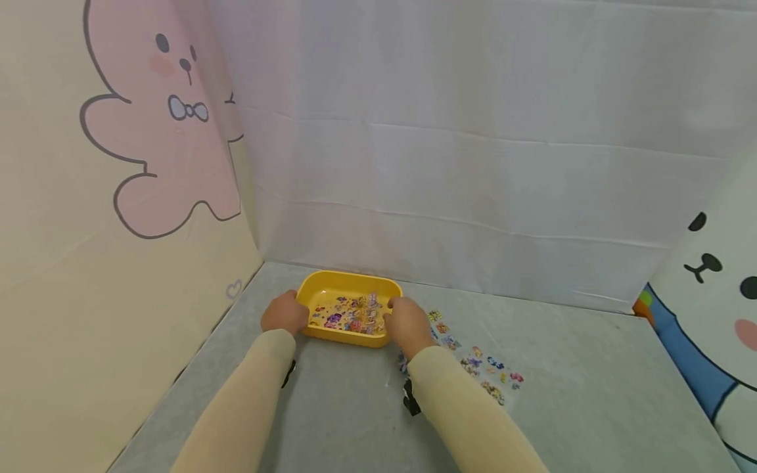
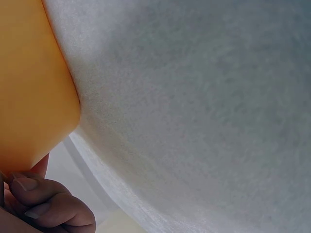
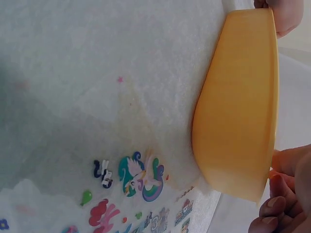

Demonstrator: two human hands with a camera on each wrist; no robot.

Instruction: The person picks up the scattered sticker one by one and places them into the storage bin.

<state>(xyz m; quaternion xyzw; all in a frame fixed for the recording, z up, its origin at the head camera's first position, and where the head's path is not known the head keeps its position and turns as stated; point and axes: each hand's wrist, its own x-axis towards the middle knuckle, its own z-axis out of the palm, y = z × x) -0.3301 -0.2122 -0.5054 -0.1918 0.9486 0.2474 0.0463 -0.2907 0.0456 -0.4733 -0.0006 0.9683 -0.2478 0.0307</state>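
Note:
A shallow yellow tray stands near the back of the table, with many small colourful stickers lying in it. My left hand grips its left rim. At the opposite end my right hand pinches the rim, its thumb and curled fingers showing in the right wrist view. The left wrist view shows the tray's smooth outer wall and the bent left fingers at its edge. Whether the tray's base touches the table all round, I cannot tell.
A clear sheet of cartoon stickers lies flat to the right, partly under my right forearm. Pale grey cloth covers the table. A white curtain hangs behind, and a printed panel borders the left side.

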